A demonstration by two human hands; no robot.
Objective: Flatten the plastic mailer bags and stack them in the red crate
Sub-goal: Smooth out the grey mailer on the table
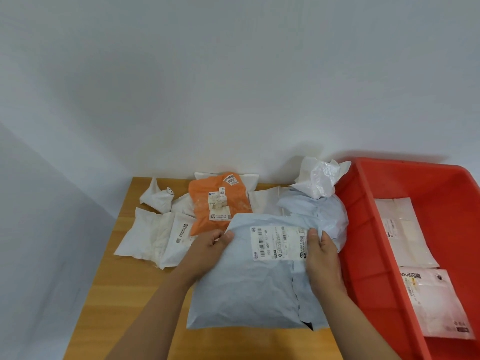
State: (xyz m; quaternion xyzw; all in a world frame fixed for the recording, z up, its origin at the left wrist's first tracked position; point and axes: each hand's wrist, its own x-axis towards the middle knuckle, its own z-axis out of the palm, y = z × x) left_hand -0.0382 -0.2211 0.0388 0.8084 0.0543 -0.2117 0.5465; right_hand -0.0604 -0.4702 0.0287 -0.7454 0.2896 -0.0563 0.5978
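Observation:
A pale blue-grey mailer bag (249,289) with a white shipping label lies in front of me on the wooden table. My left hand (207,252) grips its upper left edge, thumb on top. My right hand (322,258) holds its upper right side, thumb on the label. The red crate (363,242) stands at the right, with two flattened white mailers (405,229) (436,305) lying inside. An orange mailer (220,203) and several crumpled white ones (153,240) wait behind.
The wooden table (109,281) shows a bare strip along its left and front. A crumpled white bag (319,180) sits on another pale bag (327,214) against the crate's left wall. A grey-white wall rises behind the table.

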